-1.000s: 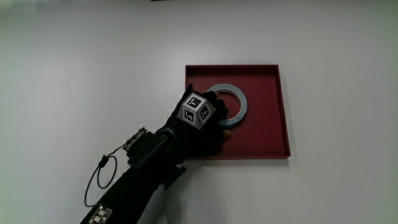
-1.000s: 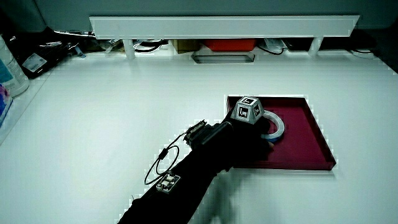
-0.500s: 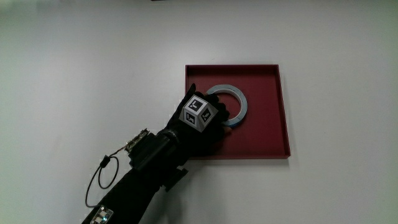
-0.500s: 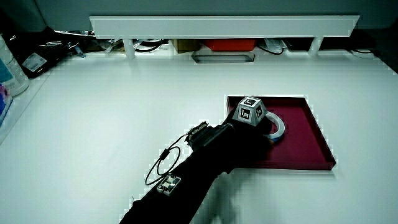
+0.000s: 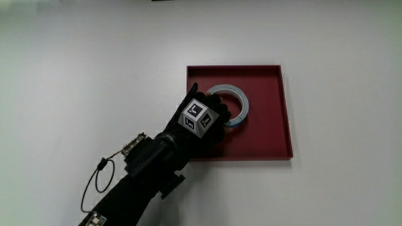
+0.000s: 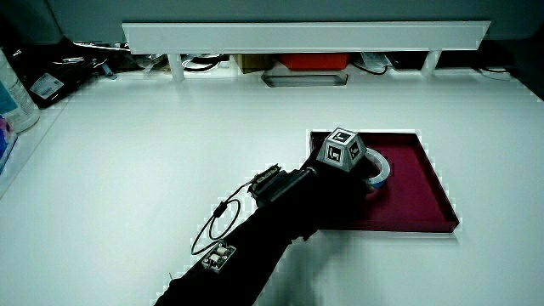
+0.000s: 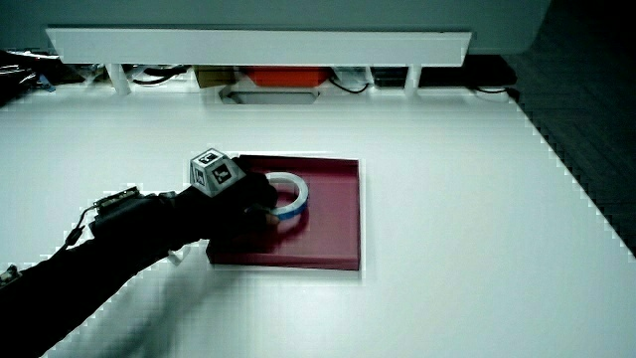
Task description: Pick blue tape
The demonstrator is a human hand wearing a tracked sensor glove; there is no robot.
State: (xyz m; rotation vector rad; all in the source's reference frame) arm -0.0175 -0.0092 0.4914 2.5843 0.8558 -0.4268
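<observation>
A roll of blue tape (image 5: 244, 100) lies in a shallow red tray (image 5: 270, 132) on the white table. My hand (image 5: 213, 118), in a black glove with a patterned cube on its back, rests over the part of the roll nearest the person. Its fingers are curled around that rim. In both side views the tape (image 6: 382, 168) (image 7: 295, 192) shows past the knuckles of the hand (image 6: 347, 174) (image 7: 250, 199), with its free edge tipped slightly up off the tray floor (image 6: 416, 200) (image 7: 333, 224). The forearm crosses the tray's corner nearest the person.
A low white partition (image 6: 306, 36) stands farther from the person than the tray, with cables and small items under it. A bottle (image 6: 13, 85) stands at the table's edge. A thin wire loop (image 5: 94, 185) hangs from the forearm.
The forearm has swung a little while the hand stayed on the tape. The roll's free edge has risen slightly in the side view.
</observation>
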